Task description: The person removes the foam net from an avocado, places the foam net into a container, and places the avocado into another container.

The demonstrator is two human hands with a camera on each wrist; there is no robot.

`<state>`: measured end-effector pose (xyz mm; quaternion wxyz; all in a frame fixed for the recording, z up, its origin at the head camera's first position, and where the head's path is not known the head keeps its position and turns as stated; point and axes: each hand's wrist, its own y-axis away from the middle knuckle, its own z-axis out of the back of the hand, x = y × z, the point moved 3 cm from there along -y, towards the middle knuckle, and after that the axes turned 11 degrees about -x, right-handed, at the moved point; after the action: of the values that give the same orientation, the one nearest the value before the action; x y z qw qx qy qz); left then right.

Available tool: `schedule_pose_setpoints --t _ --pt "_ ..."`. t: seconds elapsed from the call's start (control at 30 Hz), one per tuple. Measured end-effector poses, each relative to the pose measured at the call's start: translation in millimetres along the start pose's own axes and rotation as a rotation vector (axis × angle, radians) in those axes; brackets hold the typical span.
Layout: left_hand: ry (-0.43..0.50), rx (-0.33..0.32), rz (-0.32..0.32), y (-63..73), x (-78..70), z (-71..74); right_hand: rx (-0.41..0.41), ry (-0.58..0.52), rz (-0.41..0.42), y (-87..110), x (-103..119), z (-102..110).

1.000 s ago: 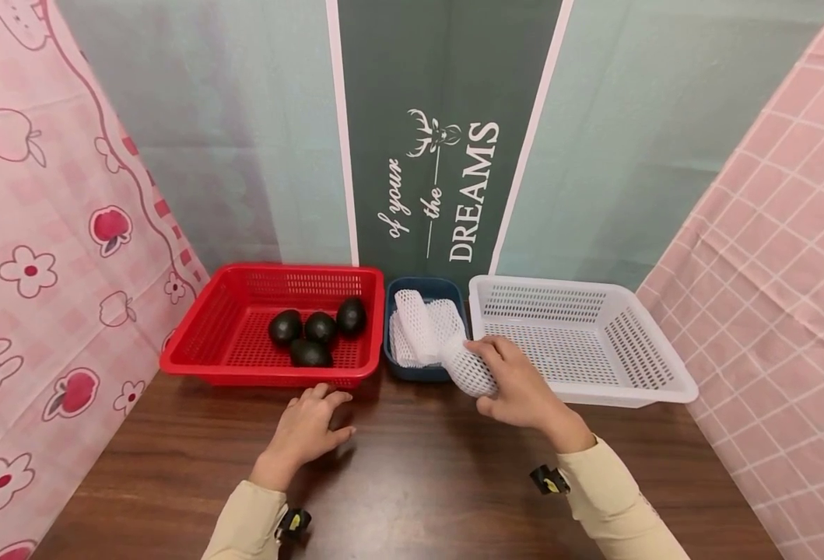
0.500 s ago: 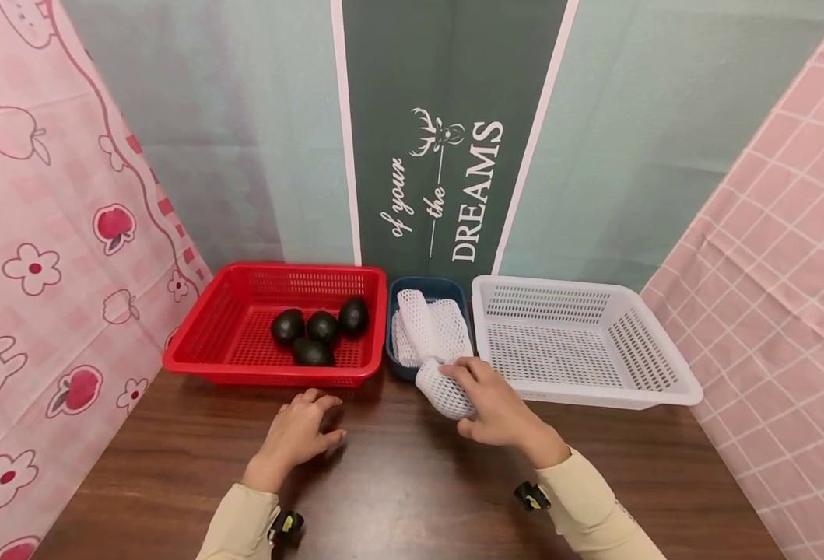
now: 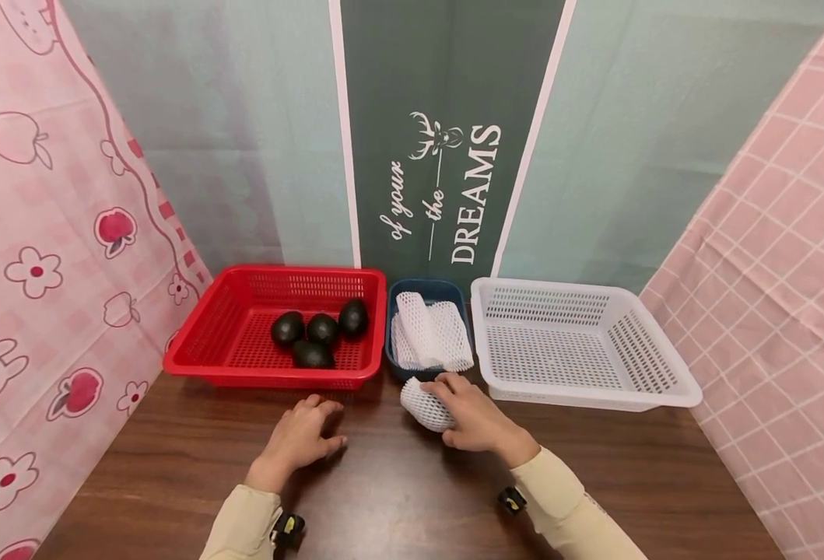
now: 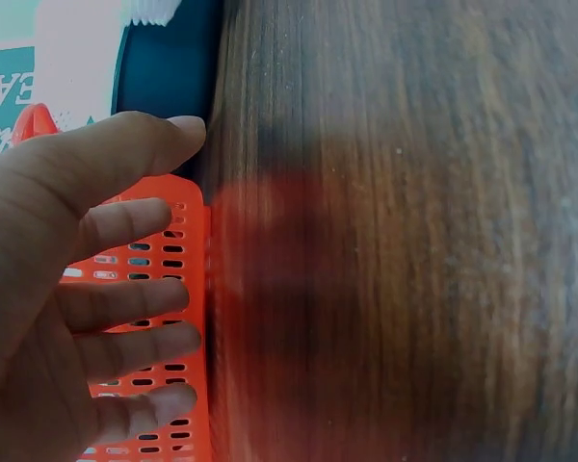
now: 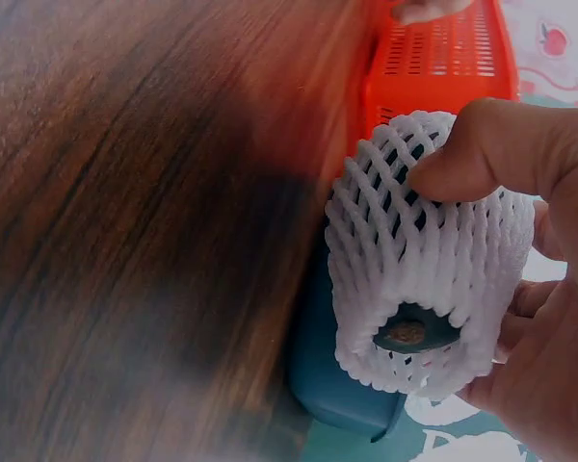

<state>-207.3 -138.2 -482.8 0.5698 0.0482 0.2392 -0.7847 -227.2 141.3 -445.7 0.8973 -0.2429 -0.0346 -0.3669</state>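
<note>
My right hand [image 3: 478, 418] grips an avocado in a white foam net sleeve [image 3: 426, 406], in front of the blue bin [image 3: 397, 372]. In the right wrist view the avocado's dark stem end [image 5: 414, 330] shows through the sleeve's opening, and the thumb presses the netting. My left hand [image 3: 294, 437] holds nothing; its fingers are spread by the front wall of the red basket [image 3: 264, 376]. The left wrist view shows those fingers beside the slotted wall, but contact cannot be told. Several bare dark avocados [image 3: 322, 330] lie in the red basket.
Loose white foam net sleeves [image 3: 419, 330] lie in the blue bin, between the red basket and a white basket [image 3: 587, 397]. All stand on a brown wood-grain table [image 3: 383, 498]. Printed cloths [image 3: 243, 140] hang behind and at both sides.
My right hand has carried the sleeved avocado left and toward me, from the white basket's near left corner to just before the blue bin. My left hand has barely moved.
</note>
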Motion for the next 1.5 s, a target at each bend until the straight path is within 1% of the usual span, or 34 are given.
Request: schedule_pose_setpoints --t 0.13,0.27,0.6,0.7,0.83,0.93,1.1,1.27,1.4,1.5 --pt "0.007 0.002 -0.008 -0.4 0.2 -0.7 0.022 -0.005 0.002 -3.4 -1 -8" --pt "0.018 0.002 -0.010 -0.4 -0.9 -0.5 0.033 0.028 0.025 -6.2 -2 -15" --pt "0.020 -0.001 -0.021 -1.0 -1.2 -1.4 0.061 0.066 0.042 -10.4 -3 -20" --pt "0.018 -0.002 -0.023 -2.1 -1.9 -1.2 0.076 0.075 0.050 -10.8 -1 -17" --pt "0.028 -0.010 -0.023 -3.3 -5.9 2.1 0.081 0.063 0.018 -10.2 1 -6" --pt "0.039 -0.024 -0.022 -4.2 -10.2 6.2 0.054 0.053 -0.020 -9.0 1 4" --pt "0.042 -0.037 -0.028 -5.7 -15.3 11.5 0.018 0.033 -0.040 -6.3 -1 15" --pt "0.038 -0.051 -0.048 -7.2 -17.2 14.0 0.008 0.022 -0.036 -6.0 -2 20" --pt "0.036 -0.042 -0.049 -7.3 -16.9 14.3 0.010 0.032 -0.025 -7.4 -2 20" --pt "0.035 -0.052 -0.047 -7.7 -16.9 14.5 0.004 0.030 -0.038 -8.2 -1 20"
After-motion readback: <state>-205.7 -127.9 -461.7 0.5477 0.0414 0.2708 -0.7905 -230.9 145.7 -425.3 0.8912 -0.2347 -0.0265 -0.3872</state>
